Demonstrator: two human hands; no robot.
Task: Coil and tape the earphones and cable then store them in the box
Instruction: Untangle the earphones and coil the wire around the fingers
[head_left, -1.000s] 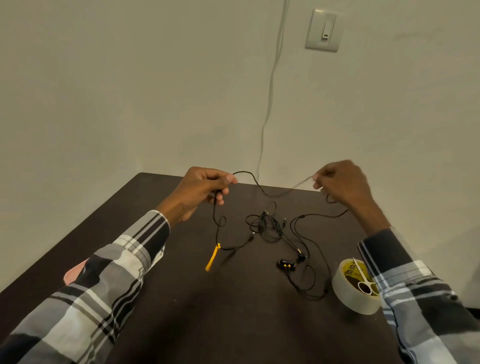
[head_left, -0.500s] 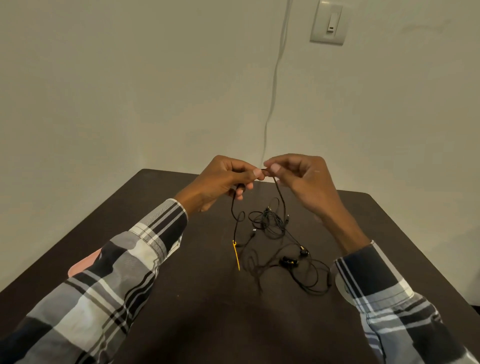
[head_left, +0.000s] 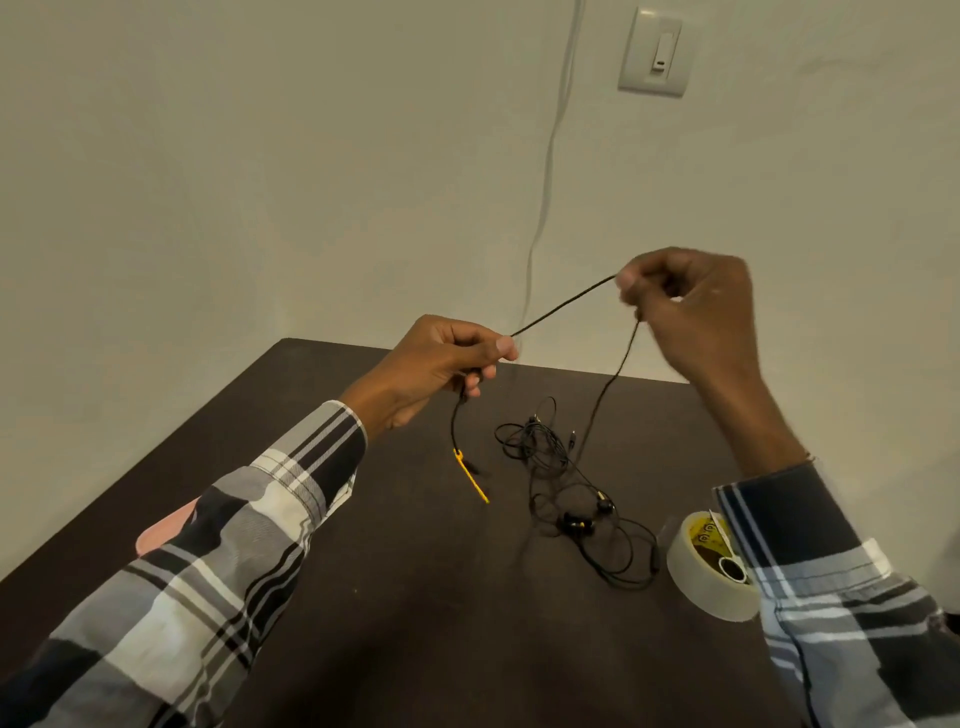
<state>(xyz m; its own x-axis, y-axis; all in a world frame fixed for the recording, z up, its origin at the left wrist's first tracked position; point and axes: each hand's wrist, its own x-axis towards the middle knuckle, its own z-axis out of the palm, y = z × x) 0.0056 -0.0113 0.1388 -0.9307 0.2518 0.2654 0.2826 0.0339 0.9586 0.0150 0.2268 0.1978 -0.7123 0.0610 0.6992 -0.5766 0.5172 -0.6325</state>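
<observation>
Dark table (head_left: 415, 623): one tape roll (head_left: 696, 582); two hands, left (head_left: 441, 364), right (head_left: 691, 312), pinching one black cable (head_left: 566, 304).

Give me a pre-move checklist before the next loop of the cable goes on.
1. Left hand grips the cable: ok, pinched between thumb and fingers.
2. Right hand grips the cable: ok, pinched at the fingertips.
3. Span between the hands is straight: ok, it runs taut.
4. Trailing length is free of the earphones tangle on the table: cannot tell, the strands overlap.
5. Yellow end hangs below the left hand: ok.
6. Tape roll is at hand: ok, beside the right sleeve; scissors lie on it.
7. Box is ready: cannot tell, none in view.
</observation>
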